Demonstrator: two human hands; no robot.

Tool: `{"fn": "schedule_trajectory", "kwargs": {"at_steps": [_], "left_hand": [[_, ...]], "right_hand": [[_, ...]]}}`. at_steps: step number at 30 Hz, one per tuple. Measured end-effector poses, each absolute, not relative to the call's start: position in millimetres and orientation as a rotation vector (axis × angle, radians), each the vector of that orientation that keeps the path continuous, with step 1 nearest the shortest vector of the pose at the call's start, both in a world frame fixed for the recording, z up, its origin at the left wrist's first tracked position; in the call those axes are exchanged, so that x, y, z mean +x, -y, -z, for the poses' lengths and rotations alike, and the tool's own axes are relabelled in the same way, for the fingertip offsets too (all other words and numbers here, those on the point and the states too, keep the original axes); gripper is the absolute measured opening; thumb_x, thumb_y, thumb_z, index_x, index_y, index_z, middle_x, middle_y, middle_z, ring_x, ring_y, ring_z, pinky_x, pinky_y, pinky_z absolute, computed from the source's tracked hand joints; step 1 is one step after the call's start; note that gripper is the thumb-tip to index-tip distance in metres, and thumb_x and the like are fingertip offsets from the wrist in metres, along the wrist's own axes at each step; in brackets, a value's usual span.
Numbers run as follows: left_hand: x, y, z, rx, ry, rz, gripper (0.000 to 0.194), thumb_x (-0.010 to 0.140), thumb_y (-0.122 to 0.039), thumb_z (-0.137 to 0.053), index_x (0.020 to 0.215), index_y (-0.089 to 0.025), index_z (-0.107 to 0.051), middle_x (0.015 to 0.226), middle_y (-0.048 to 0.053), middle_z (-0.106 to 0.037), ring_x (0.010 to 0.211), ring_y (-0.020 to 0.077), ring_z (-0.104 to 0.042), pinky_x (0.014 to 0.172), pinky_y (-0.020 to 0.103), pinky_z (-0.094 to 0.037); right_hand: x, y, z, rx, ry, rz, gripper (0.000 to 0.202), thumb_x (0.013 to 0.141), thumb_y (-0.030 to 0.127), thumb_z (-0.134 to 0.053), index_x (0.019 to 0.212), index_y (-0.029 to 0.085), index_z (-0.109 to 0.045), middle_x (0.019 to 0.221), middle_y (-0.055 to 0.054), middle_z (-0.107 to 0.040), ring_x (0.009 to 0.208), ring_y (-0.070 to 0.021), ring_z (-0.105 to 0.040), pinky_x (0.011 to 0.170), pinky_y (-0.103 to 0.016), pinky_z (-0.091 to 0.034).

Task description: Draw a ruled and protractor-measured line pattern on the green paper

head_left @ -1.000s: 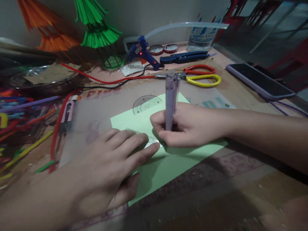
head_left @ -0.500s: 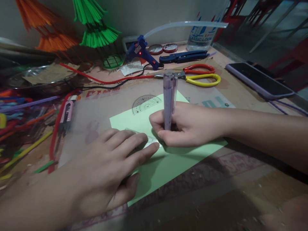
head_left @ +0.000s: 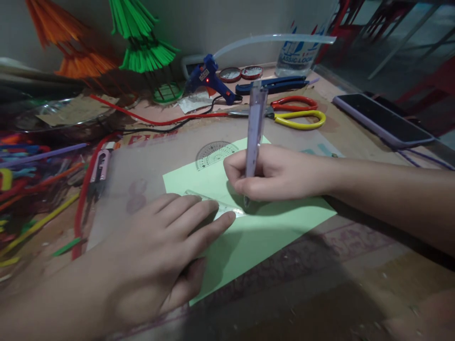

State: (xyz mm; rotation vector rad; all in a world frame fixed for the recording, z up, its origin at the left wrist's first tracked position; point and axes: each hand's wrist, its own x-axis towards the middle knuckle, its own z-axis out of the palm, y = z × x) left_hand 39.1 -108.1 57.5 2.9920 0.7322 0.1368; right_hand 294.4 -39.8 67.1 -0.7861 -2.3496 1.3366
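A sheet of light green paper (head_left: 263, 241) lies at an angle on the table. My left hand (head_left: 167, 251) rests flat with its fingers outstretched, pressing a clear ruler or set square (head_left: 231, 209) against the sheet; most of that tool is hidden under the fingers. In my right hand (head_left: 273, 175) a purple pen (head_left: 254, 128) stands nearly upright, pinched between thumb and fingers. Its tip is close to the right end of the clear tool, at the paper. A clear protractor (head_left: 215, 154) overlaps the sheet's far edge.
Behind the paper are scissors (head_left: 298, 118) with red and yellow handles, a blue glue gun (head_left: 211, 80) with its light on, and a dark blue cutter (head_left: 273, 85). A phone (head_left: 384, 118) lies right. Left are a pink utility knife (head_left: 100, 166) and colourful pipe cleaners (head_left: 39, 203).
My right hand has shifted slightly away from me with the pen, whose tip now shows beside the clear tool's end. The left hand has stayed almost in place.
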Motion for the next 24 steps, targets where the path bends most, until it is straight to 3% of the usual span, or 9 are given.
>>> {"fn": "schedule_trajectory", "kwargs": {"at_steps": [6,11,16,18,24], "left_hand": [[37.8,108.6,-56.7,3.045,-0.642,-0.114,0.052,0.099,-0.018,-0.046,0.151,-0.016,-0.048,0.135,0.013,-0.068,0.120,0.0335,-0.062,0.093,0.047,-0.055],[33.7,110.0,-57.9,3.049,-0.652,-0.126,0.052,0.101,-0.014,-0.043,0.152,-0.013,-0.047,0.142,0.012,-0.066,0.126,0.0336,-0.060,0.098,0.047,-0.056],[33.7,114.5,-56.2,3.038,-0.708,-0.142,0.050,0.099,-0.015,-0.044,0.148,-0.011,-0.054,0.141,0.013,-0.068,0.122,0.0350,-0.064,0.083,0.046,-0.062],[34.3,115.2,-53.1,3.030,-0.745,-0.184,0.050,0.099,-0.016,-0.045,0.148,-0.012,-0.054,0.143,0.012,-0.068,0.124,0.0347,-0.063,0.085,0.047,-0.062],[34.2,113.7,-47.6,3.036,-0.754,-0.195,0.051,0.097,-0.016,-0.044,0.148,-0.015,-0.051,0.139,0.010,-0.068,0.122,0.0321,-0.062,0.085,0.044,-0.059]], "right_hand": [[290.6,39.2,-58.8,-0.839,2.028,-1.582,0.016,0.092,0.010,-0.055,0.079,0.019,-0.053,0.054,0.009,-0.051,0.048,-0.0071,-0.047,0.048,-0.021,-0.034],[289.7,38.1,-65.4,-0.810,2.054,-1.403,0.007,0.092,0.013,-0.059,0.087,0.017,-0.059,0.065,0.007,-0.060,0.056,-0.0079,-0.053,0.054,-0.021,-0.041],[291.6,40.8,-85.9,-0.831,2.215,-1.135,0.005,0.089,0.013,-0.063,0.092,0.016,-0.064,0.083,0.001,-0.068,0.076,-0.0121,-0.062,0.066,-0.024,-0.047],[291.6,42.9,-87.5,-0.836,2.233,-1.141,0.003,0.089,0.018,-0.065,0.088,0.017,-0.062,0.079,0.002,-0.065,0.072,-0.0117,-0.060,0.062,-0.024,-0.044],[292.9,44.2,-69.5,-0.903,2.337,-1.272,0.028,0.088,0.027,-0.067,0.067,0.021,-0.049,0.059,0.007,-0.051,0.056,-0.0083,-0.043,0.052,-0.023,-0.032]]}}
